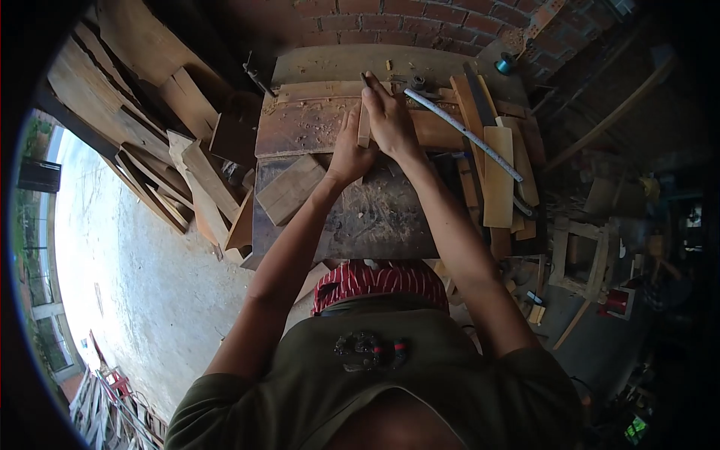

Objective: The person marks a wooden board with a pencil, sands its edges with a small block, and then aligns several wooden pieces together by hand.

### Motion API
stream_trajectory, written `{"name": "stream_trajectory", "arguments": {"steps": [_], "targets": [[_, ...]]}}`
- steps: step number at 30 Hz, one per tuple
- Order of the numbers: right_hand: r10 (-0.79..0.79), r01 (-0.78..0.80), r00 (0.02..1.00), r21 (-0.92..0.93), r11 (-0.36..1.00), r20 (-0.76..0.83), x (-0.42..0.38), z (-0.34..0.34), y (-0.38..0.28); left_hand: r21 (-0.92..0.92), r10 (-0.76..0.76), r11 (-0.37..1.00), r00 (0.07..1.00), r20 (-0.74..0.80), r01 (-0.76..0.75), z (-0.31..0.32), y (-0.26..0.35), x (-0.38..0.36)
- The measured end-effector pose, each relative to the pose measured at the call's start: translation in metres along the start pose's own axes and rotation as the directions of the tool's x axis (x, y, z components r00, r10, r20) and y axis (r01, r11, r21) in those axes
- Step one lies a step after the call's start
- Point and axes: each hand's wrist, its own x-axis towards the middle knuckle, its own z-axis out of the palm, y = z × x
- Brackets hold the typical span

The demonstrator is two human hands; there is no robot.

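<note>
Brown wood strip (pixel 364 126): stood between the two hands over the workbench, its long side pointing away from the person; its far end ran in under the right hand.
Left hand (pixel 351 152): lay along the left side of the wood strip, fingers close together and pointing away; I could not tell whether they gripped it.
Right hand (pixel 388 126): held the wood strip from the right, thumb forward and fingers bent in around its far part; a dark slim piece (pixel 366 78) showed just beyond the thumb, too small to make out.
Workbench (pixel 375 225): dark and scuffed near the person, with wood shavings (pixel 321 127) scattered to the left of the hands.
Wood block (pixel 291 189): lay flat and askew beside the left forearm.
Pale measuring stick (pixel 465 135): slanted across the boards (pixel 498 176) on the right side.
Spool (pixel 505 64): sat blue-green at the far right corner.
Brick wall (pixel 405 24): rose behind the bench.
Leaning planks (pixel 202 176): crowded the left, above a pale floor (pixel 150 285).
</note>
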Motion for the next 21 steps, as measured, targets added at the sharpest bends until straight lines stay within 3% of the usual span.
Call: {"name": "stream_trajectory", "arguments": {"steps": [2,3,4,6,7,8,10,11,12,13,14,15,16,18,20,21], "targets": [[-0.099,0.096,0.995,-0.218,0.971,-0.005,-0.042,-0.007,-0.035,0.057,0.01,0.998,0.995,0.097,-0.016,-0.005,-0.01,0.006],[-0.251,0.216,0.965,-0.314,0.924,-0.073,-0.056,-0.002,-0.045,-0.017,-0.019,1.0,0.99,0.14,0.022,-0.009,-0.01,0.005],[-0.244,0.213,0.968,-0.311,0.926,-0.065,-0.054,-0.005,-0.046,-0.063,-0.053,0.996,0.993,0.102,0.06,-0.006,-0.009,0.002],[-0.062,0.075,0.997,-0.313,0.947,0.051,-0.033,-0.015,-0.044,-0.093,-0.068,0.992,0.989,0.134,0.081,-0.007,-0.006,0.004],[0.026,-0.011,0.998,-0.26,0.966,0.053,-0.009,-0.015,-0.034,-0.043,0.068,0.997,0.997,0.043,-0.067,-0.001,-0.003,0.002],[0.083,-0.068,0.993,-0.165,0.984,0.088,0.005,-0.013,-0.028,0.027,0.053,0.998,0.994,0.095,-0.056,-0.007,0.005,0.002],[0.143,-0.108,0.98,-0.23,0.967,0.141,0.003,-0.017,-0.042,0.017,0.091,0.996,0.995,0.049,-0.092,-0.01,0.002,0.002],[0.063,-0.031,0.994,-0.331,0.943,0.089,-0.015,-0.016,-0.051,-0.041,0.052,0.998,0.997,0.054,-0.05,-0.011,0.0,0.001],[-0.125,0.155,0.987,-0.402,0.902,0.099,-0.031,-0.014,-0.058,-0.097,0.012,0.995,0.998,0.055,-0.006,-0.013,0.002,0.003],[-0.079,0.124,0.989,-0.398,0.909,0.127,-0.029,-0.015,-0.058,-0.139,-0.038,0.989,0.998,0.058,0.046,-0.013,0.003,0.002],[-0.015,0.077,0.987,-0.396,0.915,0.159,-0.029,-0.02,-0.056,-0.106,-0.17,0.975,0.959,0.228,0.198,-0.016,0.0,0.003],[0.003,0.042,0.994,-0.419,0.907,0.105,-0.016,-0.021,-0.05,-0.075,-0.084,0.992,0.977,0.194,0.1,-0.014,0.005,-0.001],[0.136,-0.086,0.985,-0.385,0.919,0.104,0.006,-0.024,-0.036,-0.042,0.018,0.999,0.987,0.158,-0.012,-0.01,0.01,0.0],[0.179,-0.145,0.944,-0.138,0.98,0.278,0.018,-0.023,-0.012,0.015,0.043,0.999,0.991,0.129,-0.045,-0.007,0.005,-0.009],[0.114,-0.07,0.988,-0.362,0.93,0.103,-0.011,-0.023,-0.04,0.042,0.152,0.987,0.988,0.038,-0.153,-0.006,-0.003,-0.009],[-0.042,0.049,0.999,-0.401,0.915,0.026,-0.019,-0.015,-0.033,0.026,0.194,0.981,0.981,0.013,-0.194,-0.008,0.005,-0.007]]}}
